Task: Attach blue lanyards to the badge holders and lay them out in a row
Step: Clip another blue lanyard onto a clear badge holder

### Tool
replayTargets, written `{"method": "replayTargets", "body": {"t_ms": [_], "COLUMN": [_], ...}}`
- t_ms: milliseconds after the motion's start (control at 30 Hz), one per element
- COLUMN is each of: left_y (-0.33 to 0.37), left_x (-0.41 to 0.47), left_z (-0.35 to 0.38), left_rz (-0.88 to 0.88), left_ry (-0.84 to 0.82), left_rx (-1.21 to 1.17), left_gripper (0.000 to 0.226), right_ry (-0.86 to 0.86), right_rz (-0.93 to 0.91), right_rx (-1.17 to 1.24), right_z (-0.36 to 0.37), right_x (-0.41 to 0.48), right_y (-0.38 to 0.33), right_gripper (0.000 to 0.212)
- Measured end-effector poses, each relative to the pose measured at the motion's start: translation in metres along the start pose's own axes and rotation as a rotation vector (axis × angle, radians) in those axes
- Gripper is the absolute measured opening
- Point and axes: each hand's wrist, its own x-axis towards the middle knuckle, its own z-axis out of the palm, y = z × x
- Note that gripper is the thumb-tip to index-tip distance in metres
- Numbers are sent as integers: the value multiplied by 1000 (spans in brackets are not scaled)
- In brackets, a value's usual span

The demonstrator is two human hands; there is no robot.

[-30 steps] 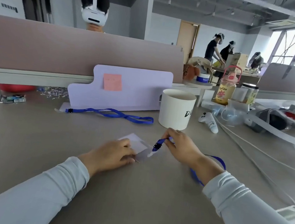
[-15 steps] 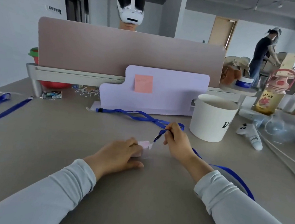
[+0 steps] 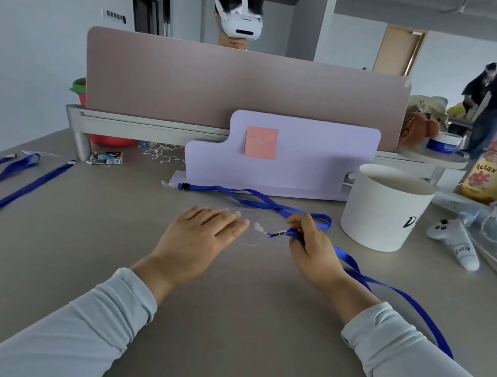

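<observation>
lanyard (image 3: 430, 325) near tub (image 3: 384, 210) (contents hidden)

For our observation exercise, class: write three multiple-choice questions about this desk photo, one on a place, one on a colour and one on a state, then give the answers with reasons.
1. Where is the sticky note?
A. on the lilac board
B. on a laptop lid
C. on a chair back

2. What colour is the lanyard pinched in the right hand?
A. red
B. blue
C. green

3. How is the left hand?
A. clenched in a fist
B. holding a pen
C. flat on the badge holder

Answers:
1 A, the pink square is stuck on the board's upright face.
2 B, the strap trailing from the fingers is blue.
3 C, its fingers lie straight over the clear holder.
</observation>
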Motion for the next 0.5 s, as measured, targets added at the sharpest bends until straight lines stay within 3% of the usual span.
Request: {"method": "replayTargets", "body": {"t_ms": [167,333,500], "left_y": [-5,-3,-2], "left_x": [-4,-4,-4], "left_z": [2,5,6], "left_rz": [34,61,95], "left_ry": [28,35,17], "left_rx": [-17,-44,-66], "left_gripper": [50,48,47], "right_ry": [-151,-313,-333], "right_rz": [-197,-4,83], "right_rx": [-76,291,482], "right_z": [1,7,9], "right_x": [-6,-6,-6], "right_y": [-11,-25,-25], "right_gripper": [50,32,14]}}
